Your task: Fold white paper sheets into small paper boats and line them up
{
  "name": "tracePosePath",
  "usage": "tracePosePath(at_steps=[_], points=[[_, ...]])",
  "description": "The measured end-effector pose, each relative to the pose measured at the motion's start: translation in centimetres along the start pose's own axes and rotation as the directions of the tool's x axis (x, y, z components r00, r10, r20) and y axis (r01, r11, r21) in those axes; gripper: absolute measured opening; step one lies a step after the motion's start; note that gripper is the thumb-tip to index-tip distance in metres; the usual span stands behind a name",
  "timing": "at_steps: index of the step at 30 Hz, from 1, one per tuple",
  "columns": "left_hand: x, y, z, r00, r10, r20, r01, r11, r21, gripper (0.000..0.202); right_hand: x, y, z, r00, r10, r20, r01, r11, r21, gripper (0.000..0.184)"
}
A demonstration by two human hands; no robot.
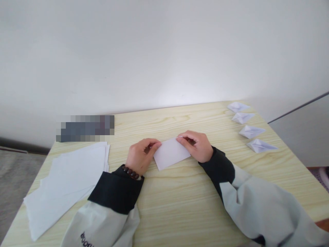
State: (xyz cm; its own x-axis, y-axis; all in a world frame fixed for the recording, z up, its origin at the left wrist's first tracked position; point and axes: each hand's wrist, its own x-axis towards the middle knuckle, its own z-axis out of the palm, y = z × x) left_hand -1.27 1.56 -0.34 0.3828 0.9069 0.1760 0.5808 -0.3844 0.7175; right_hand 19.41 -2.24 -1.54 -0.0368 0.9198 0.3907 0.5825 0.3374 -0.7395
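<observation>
A folded white sheet of paper (pixel 171 153) lies on the pale wooden table (pixel 180 199) in front of me. My left hand (pixel 141 156) pinches its left corner with the fingers curled together. My right hand (pixel 197 145) pinches the top right edge of the same sheet, fingers closed on it. A dark bead bracelet (pixel 130 172) sits on my left wrist.
A loose stack of white sheets (pixel 66 181) covers the table's left side. Several folded paper boats (pixel 250 131) stand in a row along the far right edge. A blurred dark object (pixel 86 128) rests at the back left against the white wall.
</observation>
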Motion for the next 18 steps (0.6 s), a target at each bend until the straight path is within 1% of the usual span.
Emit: tracePosePath(at_steps=[2, 4, 7, 9, 11, 12, 13, 15, 18], points=[[-0.01, -0.15, 0.02, 1.000, -0.005, -0.014, 0.005, 1.000, 0.013, 0.025, 0.00, 0.03, 0.02, 0.999, 0.015, -0.044, -0.015, 1.000, -0.017, 0.018], [0.00, -0.35, 0.02, 0.999, 0.014, -0.032, -0.013, 0.999, 0.043, 0.026, 0.02, 0.08, 0.05, 0.997, 0.031, -0.077, -0.033, 0.999, -0.034, 0.020], [0.04, -0.63, 0.04, 0.996, 0.085, -0.039, -0.081, 0.993, 0.088, 0.026, 0.06, 0.17, 0.13, 0.995, 0.053, -0.087, -0.058, 0.997, -0.055, 0.021], [0.06, -0.77, 0.10, 0.981, 0.195, 0.000, -0.194, 0.975, 0.113, 0.027, 0.10, 0.23, 0.21, 0.996, 0.058, -0.062, -0.063, 0.996, -0.070, 0.020], [0.03, -0.85, 0.19, 0.948, 0.311, 0.073, -0.319, 0.934, 0.158, 0.031, 0.16, 0.29, 0.29, 0.998, 0.050, -0.037, -0.053, 0.994, -0.094, 0.018], [-0.01, -0.88, 0.23, 0.930, 0.349, 0.117, -0.366, 0.911, 0.191, 0.032, 0.19, 0.32, 0.33, 0.999, 0.040, -0.025, -0.043, 0.993, -0.111, 0.018], [-0.06, -0.89, 0.28, 0.916, 0.368, 0.157, -0.397, 0.889, 0.227, 0.032, 0.23, 0.36, 0.35, 1.000, 0.028, -0.013, -0.030, 0.991, -0.131, 0.018], [-0.16, -0.90, 0.35, 0.907, 0.367, 0.207, -0.416, 0.861, 0.294, 0.033, 0.28, 0.47, 0.37, 1.000, 0.004, 0.014, -0.001, 0.985, -0.170, 0.018], [-0.25, -0.90, 0.39, 0.914, 0.350, 0.206, -0.402, 0.847, 0.348, 0.034, 0.29, 0.69, 0.29, 0.996, -0.044, 0.079, 0.058, 0.982, -0.182, 0.016]])
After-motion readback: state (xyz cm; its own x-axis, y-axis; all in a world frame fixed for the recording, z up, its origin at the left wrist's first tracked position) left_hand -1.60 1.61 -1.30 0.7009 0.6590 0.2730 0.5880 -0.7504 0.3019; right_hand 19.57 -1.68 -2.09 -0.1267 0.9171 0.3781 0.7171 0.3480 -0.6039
